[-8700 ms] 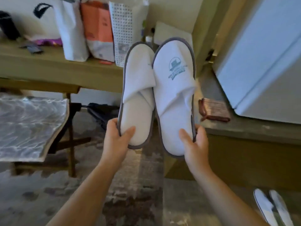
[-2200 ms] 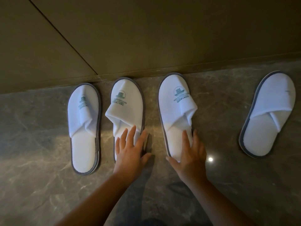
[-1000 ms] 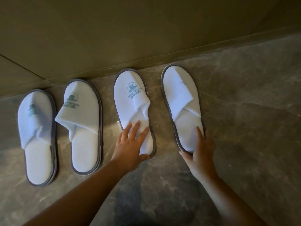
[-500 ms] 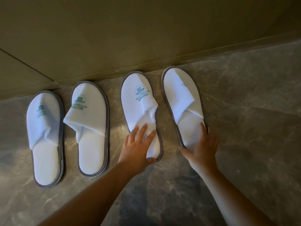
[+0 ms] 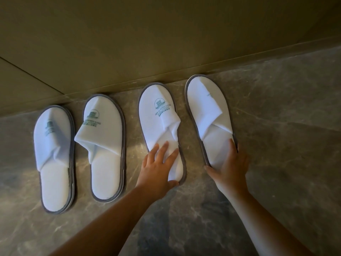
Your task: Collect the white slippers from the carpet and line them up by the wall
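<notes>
Several white slippers with grey edging lie in a row on the floor, toes against the wall [image 5: 147,43]. The far-left slipper [image 5: 53,145] and the second slipper [image 5: 107,145] lie untouched. My left hand [image 5: 156,167] lies on the heel of the third slipper [image 5: 158,115], fingers spread on top and thumb hooked around its back edge. My right hand [image 5: 230,167] cups the heel of the fourth slipper [image 5: 208,108], thumb at its left edge. Both right-hand slippers lean slightly to the left.
The floor [image 5: 286,126] is dark grey marble, with a thin skirting strip where it meets the olive wall. A panel seam runs diagonally across the wall at the left. Bare floor stretches to the right of the row.
Both hands have stayed on the heels of the two right-hand slippers. Those slippers have shifted only slightly, and the gap to the second slipper looks about the same.
</notes>
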{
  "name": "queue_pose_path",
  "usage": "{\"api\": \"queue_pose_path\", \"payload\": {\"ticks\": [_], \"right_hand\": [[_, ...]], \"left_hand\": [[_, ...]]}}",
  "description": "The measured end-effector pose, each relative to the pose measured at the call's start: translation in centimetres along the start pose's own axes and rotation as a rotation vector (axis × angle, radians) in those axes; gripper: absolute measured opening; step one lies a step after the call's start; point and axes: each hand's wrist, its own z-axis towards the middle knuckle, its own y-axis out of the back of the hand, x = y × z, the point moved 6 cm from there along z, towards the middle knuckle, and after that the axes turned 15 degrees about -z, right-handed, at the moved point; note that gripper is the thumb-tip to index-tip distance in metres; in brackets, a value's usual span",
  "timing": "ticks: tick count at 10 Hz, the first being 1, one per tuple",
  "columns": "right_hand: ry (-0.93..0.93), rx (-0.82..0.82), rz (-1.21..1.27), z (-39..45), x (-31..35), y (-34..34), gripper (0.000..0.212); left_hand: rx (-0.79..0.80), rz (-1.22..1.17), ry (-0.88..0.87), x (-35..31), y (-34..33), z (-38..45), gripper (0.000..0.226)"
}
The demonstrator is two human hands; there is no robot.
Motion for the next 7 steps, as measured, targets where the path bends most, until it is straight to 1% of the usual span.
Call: {"api": "queue_pose_path", "payload": {"ticks": [3,4,5,6,7], "right_hand": [[-0.011,0.006,0.019,-0.1,-0.3,0.0,0.105],[0.006,0.044,-0.002,-0.3,-0.3,0.1,0.106],[0.040,0.062,-0.035,-0.2,-0.2,1.0,0.103],[0.222,0.034,-0.066,-1.0,1.0,4.0,0.093],[0.457,-0.023,0.002,-4.3,0.2,7.4,0.080]], "left_hand": [[-0.002,0.007,0.000,-0.1,0.0,0.0,0.088],[-0.006,0.006,-0.001,0.0,-0.1,0.1,0.088],[0.003,-0.023,0.028,0.1,-0.2,0.0,0.088],[0.013,-0.100,0.008,-1.2,1.3,-0.4,0.085],[-0.009,-0.279,-0.170,-3.1,4.7,-3.9,0.071]]}}
